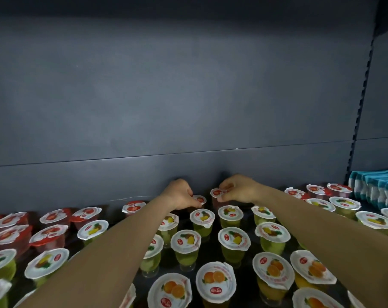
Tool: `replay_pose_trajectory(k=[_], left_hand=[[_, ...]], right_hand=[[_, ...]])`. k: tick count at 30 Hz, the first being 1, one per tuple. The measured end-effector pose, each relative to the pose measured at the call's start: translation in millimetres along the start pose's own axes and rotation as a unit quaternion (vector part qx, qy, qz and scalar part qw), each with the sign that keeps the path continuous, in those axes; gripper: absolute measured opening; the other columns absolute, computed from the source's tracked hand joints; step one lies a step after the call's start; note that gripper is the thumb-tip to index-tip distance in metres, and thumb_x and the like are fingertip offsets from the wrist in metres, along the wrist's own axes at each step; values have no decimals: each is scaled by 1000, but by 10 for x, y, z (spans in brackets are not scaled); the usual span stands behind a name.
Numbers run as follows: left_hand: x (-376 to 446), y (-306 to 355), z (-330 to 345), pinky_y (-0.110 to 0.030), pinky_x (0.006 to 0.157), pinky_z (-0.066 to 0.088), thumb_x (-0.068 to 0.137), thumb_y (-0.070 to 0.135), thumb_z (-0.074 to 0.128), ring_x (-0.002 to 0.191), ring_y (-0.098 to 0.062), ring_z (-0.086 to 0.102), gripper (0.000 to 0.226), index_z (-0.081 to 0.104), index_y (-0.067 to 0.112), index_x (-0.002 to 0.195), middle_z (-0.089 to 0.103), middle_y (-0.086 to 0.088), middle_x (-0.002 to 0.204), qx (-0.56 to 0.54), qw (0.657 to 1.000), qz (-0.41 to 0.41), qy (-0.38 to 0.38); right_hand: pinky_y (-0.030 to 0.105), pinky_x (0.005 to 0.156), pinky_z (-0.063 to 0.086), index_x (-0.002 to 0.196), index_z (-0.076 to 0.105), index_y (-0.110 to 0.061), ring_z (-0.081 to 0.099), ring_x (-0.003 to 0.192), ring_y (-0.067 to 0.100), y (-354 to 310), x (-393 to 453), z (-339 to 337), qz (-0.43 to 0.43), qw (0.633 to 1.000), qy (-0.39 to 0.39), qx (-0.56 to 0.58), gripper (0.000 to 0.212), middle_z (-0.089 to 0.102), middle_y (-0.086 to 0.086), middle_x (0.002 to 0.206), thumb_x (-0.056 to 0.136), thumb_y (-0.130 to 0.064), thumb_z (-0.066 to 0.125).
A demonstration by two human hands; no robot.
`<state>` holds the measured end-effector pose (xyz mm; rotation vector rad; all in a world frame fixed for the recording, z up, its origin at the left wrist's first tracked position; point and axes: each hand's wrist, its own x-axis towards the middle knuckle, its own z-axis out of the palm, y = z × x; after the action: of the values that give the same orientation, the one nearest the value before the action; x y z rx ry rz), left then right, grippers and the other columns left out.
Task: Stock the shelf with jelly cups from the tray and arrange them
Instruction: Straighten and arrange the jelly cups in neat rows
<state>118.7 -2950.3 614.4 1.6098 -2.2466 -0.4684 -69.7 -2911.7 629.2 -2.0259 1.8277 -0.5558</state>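
Both arms reach to the back row of the dark shelf (pixel 248 221). My left hand (pixel 179 193) pinches the rim of a red jelly cup (pixel 199 199) close to the back wall. My right hand (pixel 237 188) grips another red jelly cup (pixel 217 193) just to its right, fingers curled over its lid. The bodies of both cups are mostly hidden. Around them stand several jelly cups: red ones (pixel 48 234) at left and far right, green pineapple ones (pixel 202 216) in the middle, orange ones (pixel 215 278) nearest me. No tray is in view.
The grey back wall (pixel 166 107) rises right behind the held cups. A slotted upright (pixel 359 112) divides the shelf bay at right. Teal and white packets (pixel 377 190) are stacked beyond it at far right. Cups stand close together with narrow gaps.
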Motion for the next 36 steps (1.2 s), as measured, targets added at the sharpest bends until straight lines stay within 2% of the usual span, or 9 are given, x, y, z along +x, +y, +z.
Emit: replay_pose_trajectory(k=[3,9,11,13,15,17,21,24,36], left_hand=[[4,-34,-15,-24,52,35,77,32,75,57,-12,47,28,62,12,63,50,-1,58,-2,1000,0,-10],[8,13,-70,-24,52,32,78,35,73,55,-12,44,35,55,12,59,46,-1,56,24,999,-3,-37],[-28,69,-107,-24,54,35,79,37,73,59,-12,48,32,58,13,64,51,-1,62,46,999,3,-29],[-86,163,-159,-27,70,45,79,39,72,85,-17,59,34,66,10,96,66,-5,96,65,998,17,-18],[-215,319,-229,-31,96,44,81,41,69,119,-22,52,60,52,11,131,53,-6,134,105,994,32,-6],[-413,551,-281,-33,105,37,84,44,65,130,-23,42,68,41,15,141,41,-5,144,163,985,63,5],[-870,1010,-289,-35,109,31,86,51,58,135,-25,33,71,34,19,144,33,-5,148,254,964,78,27],[-1201,1317,-220,-37,111,28,86,55,56,138,-26,29,73,32,20,145,30,-7,151,288,955,60,44],[-2159,2152,-272,-39,108,32,87,54,55,138,-27,31,71,33,21,145,30,-6,152,254,958,87,95]], right_hand=[[32,96,45,130,55,-12,56,114,21,-15,17,92,8,1000,-12,-17,50,59,6,129,84,-26,69],[36,95,49,121,62,-9,61,107,23,-26,-18,93,20,1000,-11,-9,43,64,9,120,84,-29,69],[38,94,49,116,64,-7,62,103,24,-52,-74,38,9,1000,0,-26,40,66,11,115,86,-33,66],[36,95,47,118,62,-8,59,107,23,-65,-172,-60,-8,998,20,-51,39,63,9,119,88,-33,64],[33,97,42,125,57,-11,54,114,22,-55,-311,-197,-24,996,45,-71,43,58,6,128,89,-34,63],[32,101,37,134,50,-15,47,125,22,6,-506,-368,-45,991,69,-101,53,49,4,139,88,-38,63],[36,110,26,144,38,-20,25,140,25,163,-1040,-689,-87,973,88,-193,67,30,6,153,87,-47,61],[38,113,22,146,32,-22,17,143,24,278,-1515,-865,-96,967,98,-216,72,22,4,156,86,-50,60],[40,112,26,147,27,-23,21,142,25,355,-2838,-1389,-70,960,124,-242,72,23,2,156,88,-50,58]])
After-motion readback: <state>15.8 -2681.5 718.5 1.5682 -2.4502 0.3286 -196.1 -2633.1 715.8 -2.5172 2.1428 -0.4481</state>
